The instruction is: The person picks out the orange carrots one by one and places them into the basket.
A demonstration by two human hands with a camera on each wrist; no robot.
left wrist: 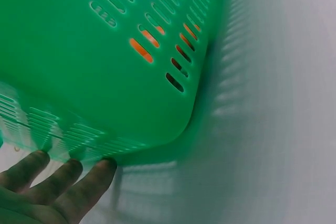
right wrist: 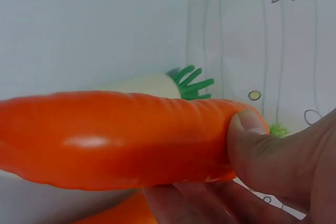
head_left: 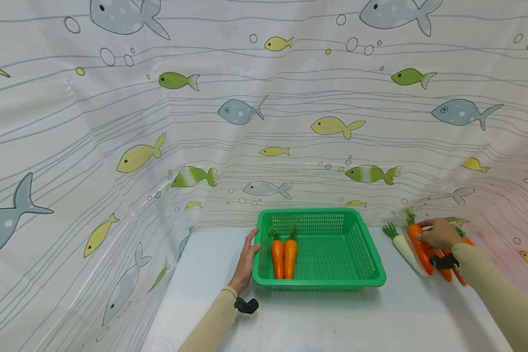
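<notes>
Green basket (head_left: 308, 282) holds 2 carrots (head_left: 277, 259); right grip (head_left: 442, 234) pinches another carrot (head_left: 422, 252); left grip (head_left: 245, 256) uncurled against basket.

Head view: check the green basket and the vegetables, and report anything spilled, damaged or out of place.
Nothing clearly stands out. The green basket sits upright with two carrots side by side inside. The right hand grips another carrot beside the white radish. No spill or damage shows.

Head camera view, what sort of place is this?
Probably a screened-off work table, likely indoors: a fish-print sheet hangs behind and at both sides of a white tabletop, where a green basket holds two carrots.
</notes>
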